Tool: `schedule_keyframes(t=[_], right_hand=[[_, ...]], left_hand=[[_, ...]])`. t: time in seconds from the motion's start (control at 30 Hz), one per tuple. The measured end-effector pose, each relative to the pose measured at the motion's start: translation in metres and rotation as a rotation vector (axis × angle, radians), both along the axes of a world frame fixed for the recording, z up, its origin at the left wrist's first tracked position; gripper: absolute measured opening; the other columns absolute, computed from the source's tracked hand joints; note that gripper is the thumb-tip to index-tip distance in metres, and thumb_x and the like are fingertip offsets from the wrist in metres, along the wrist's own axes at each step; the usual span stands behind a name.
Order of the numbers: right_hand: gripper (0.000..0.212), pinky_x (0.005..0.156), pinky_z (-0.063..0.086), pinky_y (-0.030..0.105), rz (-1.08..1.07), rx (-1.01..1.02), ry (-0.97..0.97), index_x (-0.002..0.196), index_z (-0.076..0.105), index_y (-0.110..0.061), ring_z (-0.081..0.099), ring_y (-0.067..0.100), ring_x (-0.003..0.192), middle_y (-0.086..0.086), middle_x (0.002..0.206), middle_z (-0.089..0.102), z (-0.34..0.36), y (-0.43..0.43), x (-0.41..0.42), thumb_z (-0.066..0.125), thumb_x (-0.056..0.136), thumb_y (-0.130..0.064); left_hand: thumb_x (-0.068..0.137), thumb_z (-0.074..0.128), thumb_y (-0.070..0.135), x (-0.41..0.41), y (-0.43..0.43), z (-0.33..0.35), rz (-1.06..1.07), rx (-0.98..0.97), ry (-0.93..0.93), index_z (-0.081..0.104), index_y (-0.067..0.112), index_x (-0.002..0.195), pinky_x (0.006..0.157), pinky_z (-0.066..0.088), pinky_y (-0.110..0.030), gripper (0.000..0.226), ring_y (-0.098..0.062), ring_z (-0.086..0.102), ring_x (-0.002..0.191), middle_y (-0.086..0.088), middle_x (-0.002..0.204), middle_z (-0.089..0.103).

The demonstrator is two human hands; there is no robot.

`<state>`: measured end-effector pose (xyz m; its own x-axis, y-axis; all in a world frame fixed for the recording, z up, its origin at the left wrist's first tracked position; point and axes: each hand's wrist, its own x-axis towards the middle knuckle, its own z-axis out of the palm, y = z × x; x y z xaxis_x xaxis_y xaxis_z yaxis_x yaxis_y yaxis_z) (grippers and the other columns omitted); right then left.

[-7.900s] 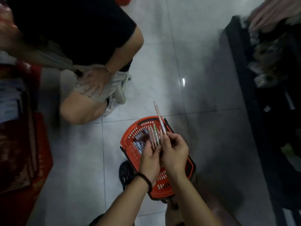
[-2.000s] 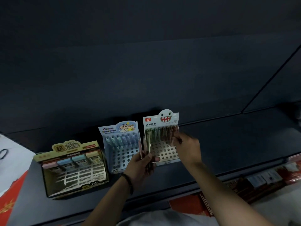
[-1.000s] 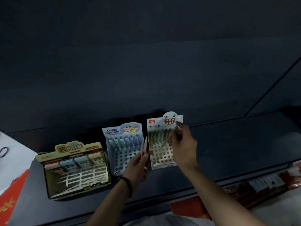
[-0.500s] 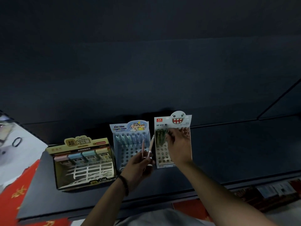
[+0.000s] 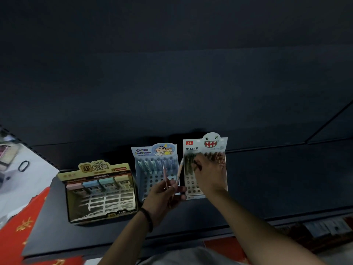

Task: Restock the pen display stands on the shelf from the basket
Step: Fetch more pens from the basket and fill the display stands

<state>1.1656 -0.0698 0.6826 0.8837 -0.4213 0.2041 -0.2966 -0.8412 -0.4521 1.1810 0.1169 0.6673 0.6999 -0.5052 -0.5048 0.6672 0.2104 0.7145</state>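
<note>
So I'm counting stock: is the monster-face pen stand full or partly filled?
Partly filled. The monster-face stand has pens along its back rows; holes nearer the front, beside the right hand, show empty.

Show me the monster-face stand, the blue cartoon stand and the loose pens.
monster-face stand (image 5: pixel 211 141): head view, toothy face on its header.
blue cartoon stand (image 5: pixel 150 181): head view, holed front panel.
loose pens (image 5: pixel 179 171): head view, right pen's barrel.

- One wide-angle camera rides on the person's head, facing forward and down onto the dark shelf (image 5: pixel 277 180).
- It sits close: both forearms (image 5: pixel 124 238) enter from the bottom edge, left hand (image 5: pixel 162 197) and right hand (image 5: pixel 208 173) near centre, the pens (image 5: pixel 179 172) in the left showing singly.
- The display stands (image 5: pixel 152 150) lie in the lower middle; the shelf's back panel (image 5: pixel 172 73) fills the upper half.
</note>
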Motion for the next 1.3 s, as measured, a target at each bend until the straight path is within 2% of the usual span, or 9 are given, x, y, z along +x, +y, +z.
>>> schedule_keyframes(t=[0.13, 0.23, 0.37, 0.63, 0.77, 0.93, 1.0, 1.1, 1.3], right_hand=[[0.013, 0.061, 0.036, 0.0, -0.023, 0.17, -0.107, 0.109, 0.071, -0.02, 0.066, 0.006, 0.082, -0.006, 0.096, 0.075, 0.001, 0.003, -0.004, 0.067, 0.099, -0.013], [0.013, 0.068, 0.053, 0.015, -0.049, 0.441, -0.302, 0.092, 0.072, -0.018, 0.068, 0.006, 0.075, -0.01, 0.082, 0.071, -0.002, 0.007, -0.024, 0.067, 0.099, -0.008], [0.022, 0.07, 0.049, 0.029, 0.018, 0.847, -0.152, 0.084, 0.077, -0.019, 0.065, 0.022, 0.073, 0.003, 0.077, 0.07, 0.006, 0.007, -0.04, 0.066, 0.103, -0.02], [0.015, 0.076, 0.06, 0.038, -0.06, 0.969, -0.147, 0.085, 0.078, -0.012, 0.075, 0.019, 0.08, 0.005, 0.081, 0.077, 0.011, -0.005, -0.053, 0.073, 0.099, -0.016], [0.015, 0.063, 0.061, 0.03, -0.125, 1.12, -0.181, 0.108, 0.081, -0.015, 0.076, 0.019, 0.074, 0.004, 0.084, 0.078, 0.023, -0.034, -0.069, 0.068, 0.103, -0.02], [0.02, 0.058, 0.041, 0.018, 0.004, 1.006, 0.028, 0.117, 0.079, -0.027, 0.052, 0.001, 0.057, -0.016, 0.063, 0.061, 0.013, -0.052, -0.083, 0.067, 0.104, -0.018], [0.023, 0.07, 0.047, 0.012, 0.081, 0.898, 0.101, 0.119, 0.078, -0.03, 0.066, -0.008, 0.073, -0.028, 0.078, 0.07, 0.016, -0.056, -0.089, 0.067, 0.104, -0.016], [0.021, 0.082, 0.055, 0.017, 0.111, 0.777, 0.126, 0.112, 0.083, -0.027, 0.073, 0.0, 0.099, -0.015, 0.105, 0.079, 0.016, -0.064, -0.094, 0.076, 0.096, -0.015], [0.01, 0.067, 0.057, 0.029, -0.352, 1.393, -0.356, 0.103, 0.077, -0.001, 0.069, 0.02, 0.076, 0.014, 0.088, 0.076, 0.019, -0.058, -0.089, 0.076, 0.093, 0.0]], left_hand=[[0.102, 0.057, 0.004, -0.002, -0.005, 0.0, 0.042, 0.025, -0.004, 0.065, -0.001, 0.1, 0.066, 0.06, -0.034, 0.01, -0.028, 0.07, 0.076, -0.016, 0.09, 0.069], [0.101, 0.059, 0.006, -0.005, -0.01, -0.004, 0.032, 0.038, -0.029, 0.066, 0.003, 0.095, 0.071, 0.058, -0.034, 0.01, -0.021, 0.065, 0.073, -0.01, 0.081, 0.065], [0.102, 0.059, 0.007, -0.008, -0.025, -0.005, -0.019, 0.022, -0.02, 0.066, 0.001, 0.098, 0.076, 0.059, -0.036, 0.01, -0.021, 0.066, 0.073, -0.011, 0.082, 0.067], [0.106, 0.054, 0.019, -0.012, -0.051, -0.002, -0.171, 0.122, -0.025, 0.072, 0.005, 0.117, 0.08, 0.059, -0.043, 0.025, -0.035, 0.074, 0.096, -0.013, 0.115, 0.076], [0.107, 0.054, 0.027, -0.006, -0.055, -0.004, -0.178, 0.274, -0.09, 0.077, 0.013, 0.113, 0.056, 0.045, -0.032, 0.027, -0.019, 0.056, 0.058, -0.001, 0.084, 0.066], [0.103, 0.06, 0.032, -0.005, -0.06, 0.007, -0.169, 0.12, -0.099, 0.077, 0.015, 0.094, 0.053, 0.027, -0.029, 0.026, -0.012, 0.034, 0.054, 0.004, 0.065, 0.047], [0.102, 0.061, 0.032, -0.006, -0.064, 0.011, -0.175, 0.119, -0.137, 0.072, 0.009, 0.098, 0.052, 0.03, -0.028, 0.026, -0.012, 0.038, 0.053, 0.003, 0.067, 0.055], [0.102, 0.063, 0.023, -0.008, -0.068, 0.008, -0.133, 0.111, -0.158, 0.07, 0.004, 0.101, 0.05, 0.033, -0.026, 0.021, -0.012, 0.043, 0.055, -0.004, 0.076, 0.061], [0.099, 0.065, 0.009, -0.011, -0.069, 0.006, -0.1, 0.11, -0.188, 0.074, 0.005, 0.113, 0.053, 0.037, -0.027, 0.017, -0.012, 0.05, 0.059, -0.014, 0.095, 0.077]])
